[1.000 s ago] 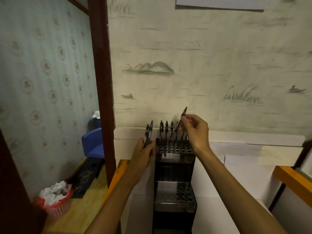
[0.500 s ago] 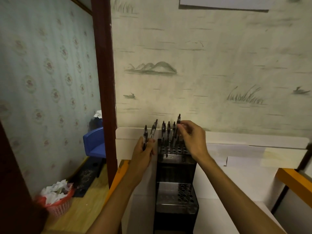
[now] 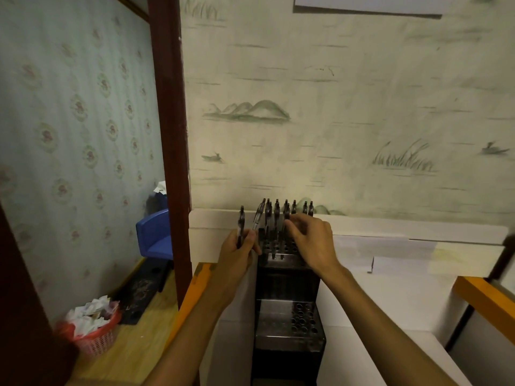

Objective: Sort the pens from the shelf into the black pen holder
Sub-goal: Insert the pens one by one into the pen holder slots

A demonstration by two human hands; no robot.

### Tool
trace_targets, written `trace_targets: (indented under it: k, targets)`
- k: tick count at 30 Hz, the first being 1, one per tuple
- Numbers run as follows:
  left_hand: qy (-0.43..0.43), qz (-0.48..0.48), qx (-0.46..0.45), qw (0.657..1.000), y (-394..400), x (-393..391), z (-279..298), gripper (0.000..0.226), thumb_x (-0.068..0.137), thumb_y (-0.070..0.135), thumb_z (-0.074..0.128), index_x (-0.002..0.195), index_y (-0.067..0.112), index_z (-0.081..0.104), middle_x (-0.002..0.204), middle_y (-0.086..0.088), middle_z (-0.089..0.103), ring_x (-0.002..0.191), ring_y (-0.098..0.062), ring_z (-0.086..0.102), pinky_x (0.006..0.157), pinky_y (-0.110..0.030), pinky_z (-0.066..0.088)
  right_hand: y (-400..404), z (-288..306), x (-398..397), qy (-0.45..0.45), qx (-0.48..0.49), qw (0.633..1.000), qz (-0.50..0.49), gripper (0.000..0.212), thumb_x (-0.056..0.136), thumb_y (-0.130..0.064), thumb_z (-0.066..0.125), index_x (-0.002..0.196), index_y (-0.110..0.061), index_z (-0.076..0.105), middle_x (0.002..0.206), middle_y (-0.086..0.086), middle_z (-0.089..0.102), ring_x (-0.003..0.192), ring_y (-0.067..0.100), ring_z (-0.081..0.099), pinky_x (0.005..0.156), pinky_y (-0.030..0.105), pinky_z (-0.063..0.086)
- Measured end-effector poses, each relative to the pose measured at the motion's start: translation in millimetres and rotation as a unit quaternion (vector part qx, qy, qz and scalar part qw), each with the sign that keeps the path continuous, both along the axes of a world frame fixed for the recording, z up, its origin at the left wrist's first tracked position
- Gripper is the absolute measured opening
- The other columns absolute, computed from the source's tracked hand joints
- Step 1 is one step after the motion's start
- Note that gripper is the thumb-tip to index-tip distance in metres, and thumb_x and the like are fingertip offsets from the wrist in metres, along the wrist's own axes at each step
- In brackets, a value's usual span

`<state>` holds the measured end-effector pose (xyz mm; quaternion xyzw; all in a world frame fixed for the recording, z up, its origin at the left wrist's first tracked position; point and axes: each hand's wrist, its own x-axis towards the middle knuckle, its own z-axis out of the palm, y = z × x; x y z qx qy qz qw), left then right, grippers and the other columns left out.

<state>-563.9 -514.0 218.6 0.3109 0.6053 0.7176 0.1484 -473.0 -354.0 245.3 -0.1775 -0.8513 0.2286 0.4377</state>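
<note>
**At the wall end of a white shelf: two hands working at a black pen holder**

Against the painted wall, a tall black pen holder [image 3: 287,277] is standing on the white shelf [image 3: 395,299], its top tier full of holes. A row of dark pens [image 3: 278,215] is standing upright in the back holes, nearest the wall. The left hand [image 3: 239,252] is sitting just left of the holder's top edge, fingers curled around two loose pens [image 3: 248,224] that are sticking up and leaning slightly apart. The right hand [image 3: 312,240] is reaching over the top tier, fingertips pinching one of the standing pens; its palm is hiding the holes on the right side. A lower perforated tier [image 3: 295,319] is showing between the forearms. To the left, a dark wooden post [image 3: 170,135] is blocking part of the next room, where a blue chair [image 3: 153,235] and a red basket [image 3: 97,335] of crumpled paper are sitting on the floor.
</note>
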Motion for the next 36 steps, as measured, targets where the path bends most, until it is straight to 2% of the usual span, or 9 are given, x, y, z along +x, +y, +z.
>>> trace_targets:
  k: [3,6,8,12,15,20,27,31,36]
  targets:
    - [0.011,0.001,0.0,1.0,3,2,0,0.024,0.103,0.027,0.048,0.111,0.007,0.059,0.074,0.001,0.065,0.047,0.0,0.048,0.045,-0.012,0.038,0,-1,3,-0.007,0.026,0.999,-0.024,0.027,0.096,-0.037,0.061,0.109,-0.017,0.074,0.091,-0.004,0.075,0.075,0.0,0.063,0.071,0.01,0.046]
    - [0.017,0.0,0.007,1.0,6,2,0,0.021,0.102,0.025,0.052,0.111,0.009,0.059,0.083,-0.004,0.067,0.052,0.003,0.056,0.047,-0.01,0.042,-5,2,9,0.043,0.024,0.998,-0.041,0.024,0.096,-0.038,0.06,0.095,-0.019,0.075,0.08,-0.005,0.073,0.069,0.004,0.064,0.068,0.025,0.055]
    - [0.024,-0.001,0.011,1.0,7,3,0,0.019,0.1,0.026,0.056,0.111,0.012,0.061,0.085,-0.002,0.068,0.057,0.003,0.059,0.049,-0.01,0.044,-10,8,11,0.059,-0.004,0.998,-0.006,0.026,0.097,-0.039,0.059,0.084,-0.021,0.074,0.071,-0.007,0.07,0.065,0.007,0.064,0.066,0.034,0.056]
    - [0.025,-0.002,0.019,1.0,13,5,-1,0.013,0.095,0.026,0.065,0.107,0.02,0.064,0.092,0.008,0.073,0.085,-0.004,0.069,0.067,-0.017,0.054,-20,20,12,0.059,-0.112,0.985,0.113,0.021,0.094,-0.036,0.063,0.088,-0.021,0.076,0.076,-0.009,0.073,0.071,0.009,0.069,0.072,0.035,0.059]
    - [0.04,-0.003,0.025,0.999,15,7,-1,0.014,0.093,0.023,0.068,0.106,0.02,0.064,0.096,0.01,0.072,0.091,-0.005,0.069,0.076,-0.021,0.057,-23,23,13,0.054,-0.174,0.972,0.148,0.015,0.091,-0.035,0.067,0.092,-0.023,0.076,0.081,-0.008,0.075,0.075,0.01,0.071,0.075,0.033,0.061]
    - [0.065,-0.001,0.04,0.997,15,9,-1,0.013,0.092,0.019,0.069,0.103,0.022,0.062,0.093,0.017,0.071,0.089,0.0,0.068,0.072,-0.011,0.053,-27,23,12,0.066,-0.232,0.953,0.181,0.013,0.089,-0.033,0.07,0.09,-0.021,0.075,0.082,-0.004,0.076,0.075,0.014,0.072,0.073,0.031,0.061]
    - [0.065,-0.003,0.026,0.998,15,5,-1,0.013,0.092,0.019,0.069,0.104,0.024,0.066,0.092,0.012,0.072,0.088,-0.004,0.069,0.073,-0.017,0.056,-29,23,10,0.106,-0.363,0.901,0.214,0.015,0.093,-0.023,0.067,0.095,-0.01,0.074,0.086,0.008,0.077,0.08,0.024,0.075,0.071,0.028,0.06]
    - [0.019,-0.007,0.005,1.0,10,7,0,0.007,0.095,0.024,0.064,0.1,0.027,0.069,0.084,0.009,0.073,0.061,0.005,0.062,0.05,-0.009,0.047,-19,26,10,0.171,-0.43,0.863,0.202,0.022,0.096,-0.019,0.062,0.103,0.001,0.069,0.09,0.018,0.074,0.082,0.03,0.074,0.071,0.029,0.061]
    - [-0.018,0.0,0.001,1.0,4,6,4,0.021,0.104,0.025,0.048,0.099,0.013,0.064,0.077,-0.001,0.063,0.047,0.001,0.048,0.041,-0.011,0.035,2,31,13,0.201,-0.339,0.914,0.101,0.02,0.099,-0.022,0.058,0.108,-0.007,0.068,0.085,0.011,0.073,0.076,0.023,0.071,0.074,0.036,0.061]
